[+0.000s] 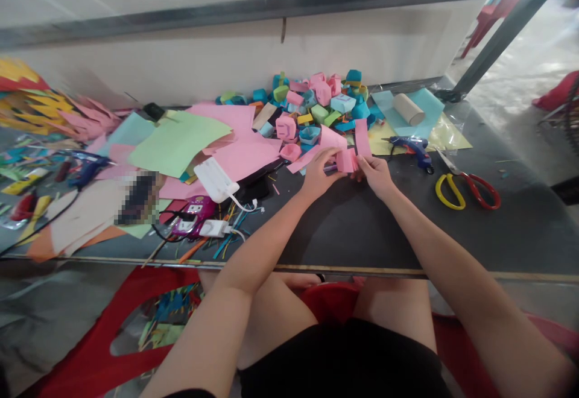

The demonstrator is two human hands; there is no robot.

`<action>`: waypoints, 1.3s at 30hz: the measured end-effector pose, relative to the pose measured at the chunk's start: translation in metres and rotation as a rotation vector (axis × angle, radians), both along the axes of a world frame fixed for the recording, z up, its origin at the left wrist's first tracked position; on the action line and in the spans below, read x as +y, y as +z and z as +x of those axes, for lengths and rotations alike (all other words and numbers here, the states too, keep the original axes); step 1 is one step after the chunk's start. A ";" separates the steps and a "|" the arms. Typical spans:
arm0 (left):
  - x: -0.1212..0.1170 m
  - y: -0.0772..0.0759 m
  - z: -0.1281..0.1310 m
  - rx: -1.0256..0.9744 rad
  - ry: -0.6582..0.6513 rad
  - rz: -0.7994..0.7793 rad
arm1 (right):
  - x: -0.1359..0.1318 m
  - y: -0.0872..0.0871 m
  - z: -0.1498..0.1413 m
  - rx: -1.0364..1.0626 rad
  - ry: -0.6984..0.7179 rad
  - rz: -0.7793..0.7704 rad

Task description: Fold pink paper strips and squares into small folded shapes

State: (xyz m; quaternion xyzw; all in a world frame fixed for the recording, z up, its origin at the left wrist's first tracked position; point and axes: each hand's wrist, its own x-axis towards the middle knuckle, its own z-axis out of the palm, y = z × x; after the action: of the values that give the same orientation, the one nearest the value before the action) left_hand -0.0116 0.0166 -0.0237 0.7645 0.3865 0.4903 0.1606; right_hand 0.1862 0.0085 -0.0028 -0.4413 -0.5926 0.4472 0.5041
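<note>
Between my two hands is a folded pink paper piece (347, 160), held just above the dark tabletop. My left hand (320, 175) grips its left side, thumb and fingers curled round it. On the right side my right hand (374, 175) pinches it; some of those fingertips are hidden behind the paper. A pink paper strip (362, 137) stands up right behind the right fingers, and a wider curled pink sheet (332, 138) lies behind the left. Just beyond is a heap of small folded paper boxes (322, 93) in pink, blue, green and yellow.
To the right lie a blue glue gun (414, 148), scissors (465, 181) with yellow and red handles, and a cardboard tube (408, 110). On the left are coloured paper sheets (181, 145), a white power bank (216, 180), a purple power strip (195, 214) and another glue gun (88, 167).
</note>
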 end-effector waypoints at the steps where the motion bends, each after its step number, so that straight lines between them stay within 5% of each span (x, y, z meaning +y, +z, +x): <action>1: 0.000 -0.001 0.001 -0.038 -0.017 -0.034 | 0.001 0.000 0.000 -0.002 -0.009 -0.007; 13: 0.002 -0.007 0.007 -0.356 -0.130 -0.214 | 0.001 0.002 0.001 0.050 -0.019 -0.059; 19: 0.003 -0.006 0.000 -0.171 0.108 -0.100 | 0.003 0.001 0.000 0.095 -0.062 -0.059; 23: 0.001 0.000 -0.003 0.044 0.100 0.018 | 0.003 0.001 -0.002 0.104 -0.080 -0.051; 39: -0.007 0.011 0.003 -0.219 0.114 -0.327 | 0.003 0.000 0.000 0.090 -0.119 -0.037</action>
State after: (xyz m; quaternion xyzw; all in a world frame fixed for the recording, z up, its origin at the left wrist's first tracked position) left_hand -0.0087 0.0091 -0.0131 0.6471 0.4838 0.5096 0.2959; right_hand 0.1862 0.0114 -0.0031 -0.4647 -0.5336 0.4467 0.5475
